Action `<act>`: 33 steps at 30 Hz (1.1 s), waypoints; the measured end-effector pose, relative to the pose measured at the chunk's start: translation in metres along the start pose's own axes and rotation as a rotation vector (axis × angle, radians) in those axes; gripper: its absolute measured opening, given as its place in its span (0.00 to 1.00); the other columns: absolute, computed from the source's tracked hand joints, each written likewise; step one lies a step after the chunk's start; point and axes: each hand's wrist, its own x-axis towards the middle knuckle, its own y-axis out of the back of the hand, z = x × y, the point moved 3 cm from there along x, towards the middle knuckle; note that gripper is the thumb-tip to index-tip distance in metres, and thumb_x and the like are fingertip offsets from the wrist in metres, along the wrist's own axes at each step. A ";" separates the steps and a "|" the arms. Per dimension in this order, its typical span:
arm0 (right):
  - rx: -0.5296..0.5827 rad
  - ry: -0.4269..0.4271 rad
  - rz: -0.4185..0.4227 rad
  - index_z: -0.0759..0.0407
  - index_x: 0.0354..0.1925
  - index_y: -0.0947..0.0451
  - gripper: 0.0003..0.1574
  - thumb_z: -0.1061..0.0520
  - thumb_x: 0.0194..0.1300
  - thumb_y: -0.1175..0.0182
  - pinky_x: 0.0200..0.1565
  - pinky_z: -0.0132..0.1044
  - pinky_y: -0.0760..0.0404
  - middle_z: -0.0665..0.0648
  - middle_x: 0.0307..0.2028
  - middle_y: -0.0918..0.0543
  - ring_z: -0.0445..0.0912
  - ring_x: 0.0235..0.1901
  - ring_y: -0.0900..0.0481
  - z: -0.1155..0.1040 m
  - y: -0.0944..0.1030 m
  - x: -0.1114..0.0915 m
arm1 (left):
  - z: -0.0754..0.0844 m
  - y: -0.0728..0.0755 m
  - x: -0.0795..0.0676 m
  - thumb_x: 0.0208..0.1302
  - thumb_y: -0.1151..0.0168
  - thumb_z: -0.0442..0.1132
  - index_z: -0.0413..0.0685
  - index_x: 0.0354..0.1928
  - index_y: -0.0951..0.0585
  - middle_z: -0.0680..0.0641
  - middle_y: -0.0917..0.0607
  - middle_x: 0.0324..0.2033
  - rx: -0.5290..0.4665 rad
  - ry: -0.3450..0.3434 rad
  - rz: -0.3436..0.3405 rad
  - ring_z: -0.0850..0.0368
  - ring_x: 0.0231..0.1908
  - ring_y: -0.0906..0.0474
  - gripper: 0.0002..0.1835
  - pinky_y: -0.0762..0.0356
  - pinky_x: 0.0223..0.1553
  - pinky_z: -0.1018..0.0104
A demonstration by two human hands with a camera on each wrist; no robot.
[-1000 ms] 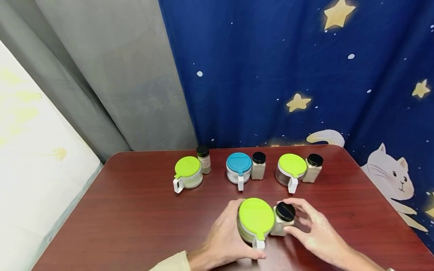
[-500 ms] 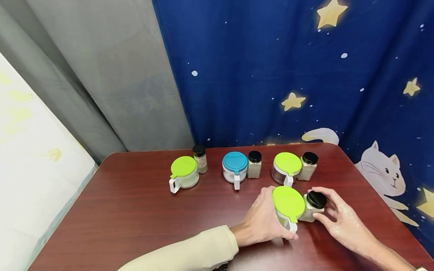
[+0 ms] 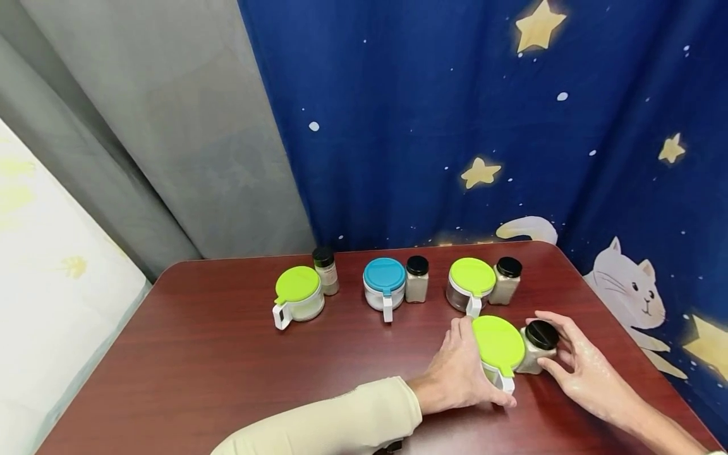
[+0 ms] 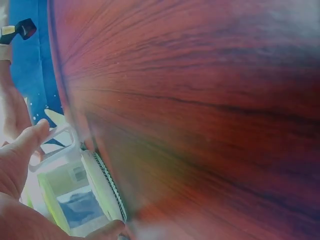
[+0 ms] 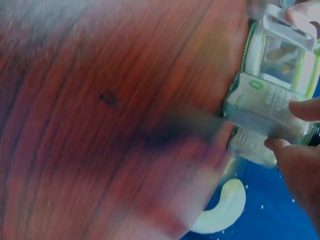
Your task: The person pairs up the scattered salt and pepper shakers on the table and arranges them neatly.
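My left hand (image 3: 455, 376) grips a round seasoning jar (image 3: 498, 344) with a lime-green lid, its thumb by the white handle. Clear walls and a pale base of this jar (image 4: 80, 195) show in the left wrist view. Close against its right side stands a square spice jar (image 3: 531, 361) with a black lid, pinched between thumb and fingers of my right hand (image 3: 591, 376). Printed lettering shows on the spice jar (image 5: 265, 102) in the right wrist view. Both jars are upright at the table's right half, just in front of the back row.
Along the table's (image 3: 239, 354) far side stand a green-lidded jar (image 3: 298, 284) beside a round spice bottle (image 3: 326, 272), a blue-lidded jar (image 3: 385, 276) beside a black-lidded spice jar (image 3: 417, 281), and another green-lidded jar (image 3: 472, 276) beside a spice jar (image 3: 505, 282). Curtains (image 3: 398, 126) hang behind.
Both hands have moved to the right and toward the back row, carrying the green-lidded jar and the spice jar side by side. The last half second shows little movement. The head view has shifted slightly.
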 end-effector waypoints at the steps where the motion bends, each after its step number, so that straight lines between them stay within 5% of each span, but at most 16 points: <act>1: -0.009 -0.005 -0.002 0.66 0.72 0.42 0.54 0.88 0.50 0.37 0.50 0.19 0.27 0.47 0.64 0.30 0.28 0.60 0.32 0.000 0.001 -0.001 | 0.001 -0.001 0.000 0.24 0.13 0.67 0.50 0.67 0.37 0.56 0.32 0.51 0.001 0.004 0.001 0.64 0.50 0.30 0.66 0.25 0.49 0.73; 7: -0.108 -0.026 -0.016 0.62 0.73 0.42 0.56 0.83 0.50 0.33 0.50 0.16 0.31 0.45 0.64 0.31 0.25 0.62 0.35 0.001 0.004 -0.002 | 0.000 -0.004 -0.001 0.23 0.15 0.70 0.51 0.72 0.40 0.56 0.32 0.53 0.021 -0.001 -0.015 0.64 0.53 0.30 0.71 0.23 0.48 0.70; 12: -0.283 -0.020 -0.015 0.55 0.77 0.43 0.63 0.73 0.48 0.25 0.60 0.15 0.50 0.56 0.69 0.33 0.24 0.67 0.46 -0.002 0.008 -0.001 | -0.011 0.016 -0.018 0.25 0.17 0.73 0.55 0.80 0.50 0.55 0.38 0.69 -0.049 -0.016 -0.053 0.60 0.65 0.35 0.79 0.24 0.56 0.60; 15: -0.470 -0.023 0.023 0.56 0.75 0.39 0.57 0.62 0.52 0.22 0.70 0.28 0.52 0.65 0.67 0.32 0.43 0.71 0.42 -0.012 0.014 0.002 | -0.024 0.033 -0.035 0.32 0.18 0.71 0.55 0.81 0.53 0.54 0.42 0.74 -0.094 -0.064 -0.063 0.57 0.71 0.40 0.76 0.27 0.61 0.56; 18: -0.613 -0.054 0.076 0.59 0.71 0.34 0.48 0.54 0.57 0.24 0.73 0.50 0.51 0.67 0.64 0.30 0.60 0.65 0.36 -0.028 0.021 0.008 | -0.039 0.049 -0.049 0.45 0.21 0.66 0.55 0.80 0.50 0.54 0.41 0.74 -0.173 -0.143 -0.100 0.57 0.71 0.41 0.66 0.30 0.63 0.56; 19: -0.633 -0.045 0.100 0.59 0.69 0.31 0.44 0.53 0.58 0.25 0.73 0.51 0.50 0.66 0.63 0.28 0.62 0.63 0.34 -0.034 0.023 0.010 | -0.043 0.053 -0.052 0.50 0.22 0.63 0.55 0.80 0.48 0.54 0.40 0.73 -0.223 -0.179 -0.123 0.57 0.70 0.40 0.61 0.31 0.64 0.57; 25: -0.624 0.128 0.138 0.53 0.63 0.23 0.38 0.57 0.54 0.25 0.57 0.14 0.45 0.55 0.57 0.21 0.43 0.53 0.27 -0.072 0.013 0.019 | -0.071 0.078 -0.077 0.67 0.30 0.43 0.61 0.74 0.39 0.57 0.32 0.69 -0.692 -0.334 -0.332 0.59 0.66 0.32 0.38 0.31 0.64 0.60; 33: -0.591 0.146 0.005 0.45 0.64 0.24 0.39 0.55 0.55 0.24 0.52 0.15 0.37 0.45 0.57 0.22 0.39 0.51 0.25 -0.109 -0.028 0.020 | -0.116 0.103 -0.108 0.71 0.35 0.35 0.56 0.73 0.34 0.51 0.27 0.68 -0.921 -0.345 -0.337 0.51 0.68 0.32 0.32 0.30 0.63 0.52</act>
